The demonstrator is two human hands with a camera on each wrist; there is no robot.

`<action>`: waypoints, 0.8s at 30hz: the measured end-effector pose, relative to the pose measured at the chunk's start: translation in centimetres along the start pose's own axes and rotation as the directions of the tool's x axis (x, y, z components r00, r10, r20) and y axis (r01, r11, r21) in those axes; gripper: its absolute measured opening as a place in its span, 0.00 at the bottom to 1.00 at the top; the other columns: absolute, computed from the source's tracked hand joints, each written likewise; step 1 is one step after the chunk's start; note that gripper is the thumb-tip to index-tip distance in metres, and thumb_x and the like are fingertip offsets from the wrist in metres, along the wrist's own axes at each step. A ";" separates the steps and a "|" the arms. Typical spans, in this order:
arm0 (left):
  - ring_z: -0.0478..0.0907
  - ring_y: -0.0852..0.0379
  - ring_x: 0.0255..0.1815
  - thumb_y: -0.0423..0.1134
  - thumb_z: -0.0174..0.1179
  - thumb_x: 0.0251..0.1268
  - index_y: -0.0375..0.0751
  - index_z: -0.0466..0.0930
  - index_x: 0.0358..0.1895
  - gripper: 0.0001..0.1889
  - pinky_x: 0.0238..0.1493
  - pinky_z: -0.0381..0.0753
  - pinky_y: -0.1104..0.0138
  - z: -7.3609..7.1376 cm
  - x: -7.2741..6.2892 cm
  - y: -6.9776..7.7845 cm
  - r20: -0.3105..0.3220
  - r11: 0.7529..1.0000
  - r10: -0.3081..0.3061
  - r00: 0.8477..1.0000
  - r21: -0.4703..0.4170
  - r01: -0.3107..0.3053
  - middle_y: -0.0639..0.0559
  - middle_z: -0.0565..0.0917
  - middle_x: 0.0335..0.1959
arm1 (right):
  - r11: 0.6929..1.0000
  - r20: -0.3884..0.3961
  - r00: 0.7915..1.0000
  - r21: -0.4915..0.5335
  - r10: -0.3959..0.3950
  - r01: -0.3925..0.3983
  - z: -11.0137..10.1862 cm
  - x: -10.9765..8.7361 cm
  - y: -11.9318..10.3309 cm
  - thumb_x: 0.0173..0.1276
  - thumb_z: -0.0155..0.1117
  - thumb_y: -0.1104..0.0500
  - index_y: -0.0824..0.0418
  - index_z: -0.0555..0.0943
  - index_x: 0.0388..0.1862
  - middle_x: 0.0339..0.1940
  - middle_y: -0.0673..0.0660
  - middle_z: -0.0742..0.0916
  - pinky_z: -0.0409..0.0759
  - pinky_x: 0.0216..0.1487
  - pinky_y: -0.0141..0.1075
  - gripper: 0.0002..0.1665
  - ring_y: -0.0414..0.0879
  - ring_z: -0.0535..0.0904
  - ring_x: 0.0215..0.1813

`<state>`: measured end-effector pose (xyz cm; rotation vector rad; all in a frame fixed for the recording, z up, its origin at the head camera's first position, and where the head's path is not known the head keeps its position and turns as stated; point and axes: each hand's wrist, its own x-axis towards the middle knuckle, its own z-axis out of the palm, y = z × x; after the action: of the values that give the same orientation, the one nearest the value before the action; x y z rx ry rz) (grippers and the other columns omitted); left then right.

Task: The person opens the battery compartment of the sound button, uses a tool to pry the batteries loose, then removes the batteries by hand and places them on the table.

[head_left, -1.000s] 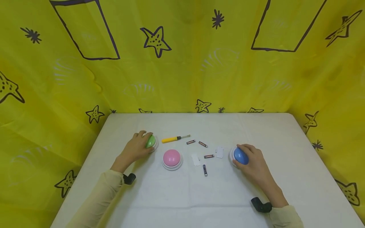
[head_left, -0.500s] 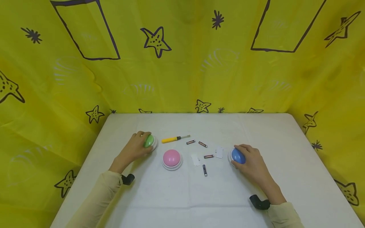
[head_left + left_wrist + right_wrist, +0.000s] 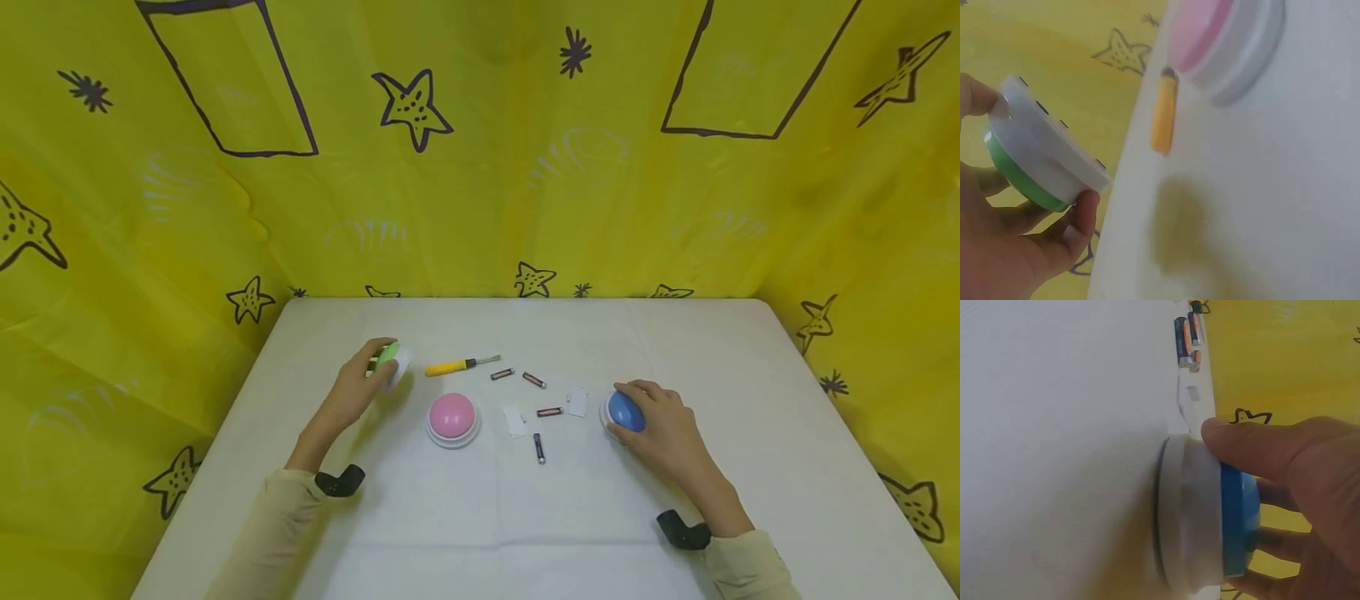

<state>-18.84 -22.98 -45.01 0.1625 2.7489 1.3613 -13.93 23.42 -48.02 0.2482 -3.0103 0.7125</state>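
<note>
My left hand (image 3: 351, 390) holds a green dome-topped push button (image 3: 400, 364) by its rim, lifted off the table and tipped on edge. In the left wrist view its white base (image 3: 1047, 144) faces away from the palm, with small dark slots on the underside. At the right, my right hand (image 3: 670, 433) grips a blue dome-topped push button (image 3: 624, 412) with thumb and fingers around it. Seen from the right wrist, that button's white base (image 3: 1191, 515) is low at the table surface. A pink push button (image 3: 452, 417) sits upright between the hands.
A yellow-handled screwdriver (image 3: 447, 367) lies behind the pink button. Several small batteries (image 3: 550, 412) and two thin white covers (image 3: 515, 421) are scattered mid-table. Yellow patterned cloth (image 3: 480, 200) hangs along the back and sides of the white table (image 3: 495, 517).
My left hand has lifted the green button and tilted it so its white base turns outward. My right hand and the blue button shifted slightly left, then stayed.
</note>
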 end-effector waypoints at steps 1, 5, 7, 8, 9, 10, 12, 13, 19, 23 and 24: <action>0.76 0.37 0.64 0.48 0.48 0.83 0.44 0.65 0.77 0.26 0.55 0.82 0.53 0.2 -0.1 0.2 0.002 0.999 -0.005 1.000 -0.049 0.005 0.34 0.74 0.70 | 1.000 0.000 1.000 -0.008 0.000 0.000 0.0 0.0 0.0 0.65 0.76 0.51 0.62 0.77 0.70 0.69 0.71 0.78 0.72 0.59 0.71 0.37 0.75 0.72 0.65; 0.74 0.39 0.64 0.46 0.42 0.84 0.44 0.65 0.77 0.25 0.63 0.78 0.49 1.1 -0.6 1.0 0.024 0.973 -0.025 0.999 -0.231 0.030 0.36 0.73 0.71 | 1.000 -0.022 1.000 -0.016 -0.009 0.009 -0.2 0.1 -0.2 0.66 0.74 0.52 0.61 0.78 0.69 0.69 0.71 0.78 0.66 0.60 0.73 0.34 0.75 0.71 0.67; 0.72 0.39 0.67 0.45 0.40 0.84 0.43 0.65 0.77 0.25 0.69 0.76 0.46 1.7 -0.8 1.5 0.033 0.952 -0.038 0.999 -0.303 0.046 0.36 0.72 0.72 | 1.000 -0.048 0.999 -0.001 -0.022 0.022 -0.3 0.2 -0.5 0.67 0.74 0.53 0.61 0.79 0.67 0.68 0.70 0.79 0.64 0.61 0.74 0.31 0.74 0.71 0.68; 0.72 0.39 0.68 0.45 0.39 0.83 0.41 0.65 0.77 0.26 0.70 0.75 0.45 2.0 -0.8 1.8 0.040 0.942 -0.041 0.998 -0.332 0.052 0.35 0.72 0.73 | 0.999 -0.062 0.998 0.014 -0.030 0.031 -0.3 0.3 -0.7 0.67 0.74 0.54 0.61 0.80 0.66 0.67 0.70 0.80 0.64 0.62 0.74 0.30 0.74 0.71 0.68; 0.72 0.39 0.69 0.45 0.38 0.83 0.41 0.65 0.76 0.26 0.71 0.75 0.45 2.4 -0.9 2.1 0.046 0.930 -0.047 0.998 -0.362 0.061 0.35 0.71 0.73 | 0.999 -0.074 0.997 0.031 -0.037 0.040 -0.3 0.4 -0.8 0.67 0.74 0.55 0.61 0.81 0.65 0.67 0.69 0.81 0.63 0.63 0.74 0.28 0.73 0.71 0.68; 0.71 0.39 0.69 0.46 0.37 0.82 0.39 0.64 0.76 0.27 0.71 0.75 0.46 2.7 -1.0 2.3 0.052 0.917 -0.049 0.997 -0.392 0.066 0.35 0.71 0.73 | 0.998 -0.086 0.995 0.046 -0.046 0.051 -0.2 0.5 -1.0 0.67 0.74 0.56 0.61 0.82 0.63 0.66 0.69 0.81 0.63 0.63 0.74 0.27 0.73 0.72 0.68; 0.72 0.40 0.69 0.46 0.36 0.82 0.38 0.64 0.76 0.28 0.70 0.77 0.50 3.3 -1.1 2.9 0.065 0.891 -0.045 0.997 -0.448 0.069 0.34 0.71 0.72 | 0.994 -0.103 0.993 0.084 -0.060 0.068 -0.1 0.8 -1.5 0.68 0.74 0.57 0.60 0.83 0.62 0.66 0.67 0.83 0.65 0.64 0.73 0.24 0.71 0.74 0.68; 0.72 0.40 0.68 0.47 0.36 0.81 0.37 0.63 0.76 0.28 0.70 0.77 0.52 3.7 -1.2 3.1 0.073 0.875 -0.040 0.997 -0.479 0.070 0.34 0.71 0.72 | 0.991 -0.110 0.992 0.110 -0.065 0.077 0.0 0.9 -1.7 0.69 0.73 0.58 0.60 0.83 0.61 0.65 0.67 0.83 0.66 0.65 0.73 0.23 0.70 0.75 0.68; 0.69 0.41 0.72 0.52 0.32 0.81 0.37 0.60 0.77 0.31 0.73 0.73 0.53 5.6 -1.7 4.0 0.125 0.779 0.031 0.992 -0.625 0.055 0.34 0.67 0.74 | 0.953 -0.204 0.968 0.232 -0.147 0.194 0.8 1.3 -3.2 0.70 0.72 0.63 0.61 0.85 0.58 0.60 0.62 0.87 0.74 0.67 0.63 0.18 0.63 0.80 0.65; 0.63 0.40 0.78 0.57 0.27 0.82 0.41 0.56 0.80 0.33 0.79 0.63 0.44 6.9 -2.0 4.4 0.192 0.706 0.044 0.980 -0.700 0.105 0.36 0.64 0.77 | 0.915 -0.285 0.924 0.237 -0.256 0.327 1.3 1.5 -4.5 0.67 0.73 0.65 0.59 0.85 0.56 0.56 0.57 0.89 0.79 0.66 0.41 0.18 0.55 0.83 0.62; 0.61 0.40 0.79 0.58 0.26 0.83 0.43 0.56 0.81 0.34 0.80 0.60 0.43 7.2 -2.1 4.6 0.208 0.692 0.043 0.977 -0.712 0.121 0.36 0.64 0.78 | 0.904 -0.300 0.911 0.235 -0.282 0.357 1.4 1.5 -4.8 0.67 0.74 0.65 0.59 0.85 0.56 0.56 0.56 0.89 0.78 0.66 0.35 0.19 0.54 0.83 0.61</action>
<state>-15.69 -14.76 -45.67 0.1769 1.8370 2.1448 -14.62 18.32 -47.06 0.5978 -2.5239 1.0468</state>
